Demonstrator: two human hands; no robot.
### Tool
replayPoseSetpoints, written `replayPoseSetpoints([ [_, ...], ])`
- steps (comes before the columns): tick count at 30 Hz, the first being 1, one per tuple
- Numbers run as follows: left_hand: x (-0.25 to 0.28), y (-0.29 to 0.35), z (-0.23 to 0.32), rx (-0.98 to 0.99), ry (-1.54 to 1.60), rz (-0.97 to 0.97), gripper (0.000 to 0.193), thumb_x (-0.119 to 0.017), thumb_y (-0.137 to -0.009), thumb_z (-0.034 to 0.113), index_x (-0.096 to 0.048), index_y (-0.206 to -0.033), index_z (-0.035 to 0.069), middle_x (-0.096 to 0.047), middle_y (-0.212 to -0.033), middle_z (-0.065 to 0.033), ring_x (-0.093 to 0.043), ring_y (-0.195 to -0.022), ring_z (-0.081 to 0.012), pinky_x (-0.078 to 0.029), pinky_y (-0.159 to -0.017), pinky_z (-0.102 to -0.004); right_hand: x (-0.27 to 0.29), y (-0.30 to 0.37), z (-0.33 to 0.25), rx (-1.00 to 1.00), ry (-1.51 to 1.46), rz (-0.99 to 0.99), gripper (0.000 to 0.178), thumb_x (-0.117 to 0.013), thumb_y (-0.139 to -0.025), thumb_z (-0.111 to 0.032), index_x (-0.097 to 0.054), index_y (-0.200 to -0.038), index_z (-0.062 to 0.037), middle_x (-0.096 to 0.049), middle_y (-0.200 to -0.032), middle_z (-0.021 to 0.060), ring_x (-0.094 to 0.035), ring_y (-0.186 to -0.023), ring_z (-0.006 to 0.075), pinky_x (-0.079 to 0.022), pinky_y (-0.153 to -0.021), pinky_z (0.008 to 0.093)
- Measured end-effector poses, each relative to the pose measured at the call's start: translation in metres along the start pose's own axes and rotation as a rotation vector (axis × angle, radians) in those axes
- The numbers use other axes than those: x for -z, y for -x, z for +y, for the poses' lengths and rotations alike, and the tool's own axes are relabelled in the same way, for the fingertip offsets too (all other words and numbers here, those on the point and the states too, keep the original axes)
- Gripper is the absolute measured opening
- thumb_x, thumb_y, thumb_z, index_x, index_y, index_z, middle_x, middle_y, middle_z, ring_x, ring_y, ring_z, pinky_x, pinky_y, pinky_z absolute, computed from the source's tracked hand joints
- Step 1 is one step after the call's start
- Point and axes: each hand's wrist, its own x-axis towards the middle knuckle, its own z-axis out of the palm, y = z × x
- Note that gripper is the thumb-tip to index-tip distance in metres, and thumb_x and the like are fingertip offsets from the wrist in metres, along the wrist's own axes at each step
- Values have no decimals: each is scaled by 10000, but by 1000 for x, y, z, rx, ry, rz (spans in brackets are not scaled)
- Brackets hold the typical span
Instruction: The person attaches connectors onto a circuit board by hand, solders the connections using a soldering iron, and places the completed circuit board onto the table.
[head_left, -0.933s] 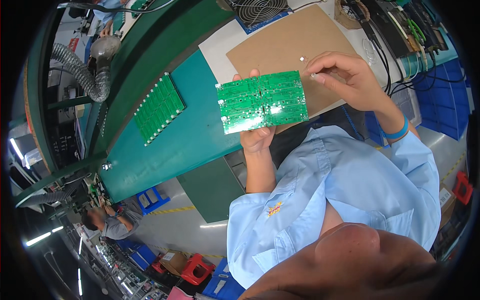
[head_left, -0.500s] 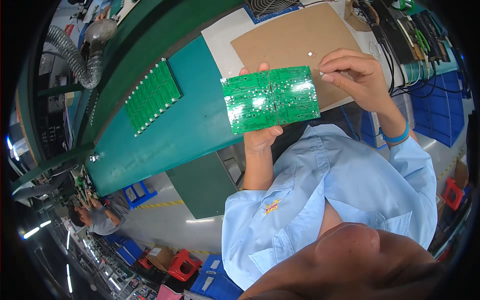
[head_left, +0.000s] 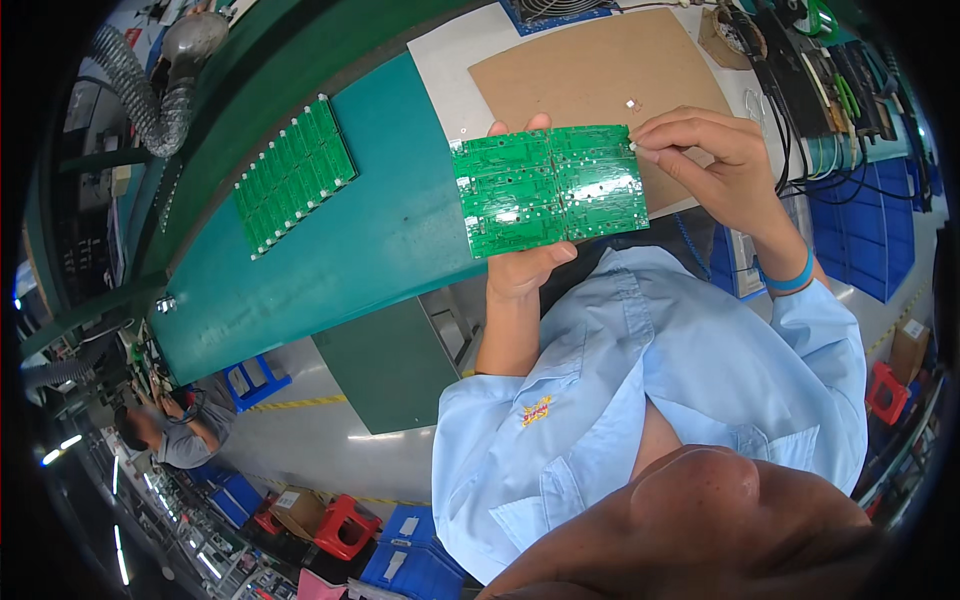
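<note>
My left hand (head_left: 522,270) holds a green circuit board panel (head_left: 553,215) above the bench, thumb at its near edge and fingertips showing past its far edge. Small pale parts dot the board, and light glints off it. At the panel's upper right corner, my right hand (head_left: 712,160) is closed in a pinch on a tiny white piece (head_left: 632,146), too small to name. The piece appears to meet the board's edge. To the left, more green circuit boards (head_left: 296,180) with white connectors along their edges lie in a row on the green mat (head_left: 390,235).
A brown cardboard sheet (head_left: 590,65) lies on white paper beyond my hands, with a small white bit (head_left: 632,104) on it. Tools and cables (head_left: 810,75) crowd the right end. A fan (head_left: 550,8) stands at the back. Another person (head_left: 180,430) works far left.
My right hand has brought the tiny white piece against the panel's upper right corner. The panel has tilted slightly, and its glare has shifted. The view has moved a little.
</note>
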Motion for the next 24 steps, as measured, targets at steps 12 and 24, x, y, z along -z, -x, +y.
replayPoseSetpoints([
  [12, 4, 0, -1, 8, 62, -8, 1345, -941, -574, -28, -208, -1664, 263, -354, -1685, -134, -439, -1487, -320, -407, -1205, -554, -5, -1, 0, 98, 113, -4, 193, -745, -822, 97, -783, -989, 8, -804, -984, 90, -629, -700, 139, -547, -709, 250],
  [24, 9, 1, 0, -9, 27, -23, 1344, -953, -585, -9, -199, -1668, 245, -367, -1680, -147, -418, -1505, -316, -394, -1214, -547, -4, -3, -4, 19, 106, -17, 195, -749, -820, 95, -784, -993, 10, -797, -948, 81, -570, -643, 123, -503, -645, 242],
])
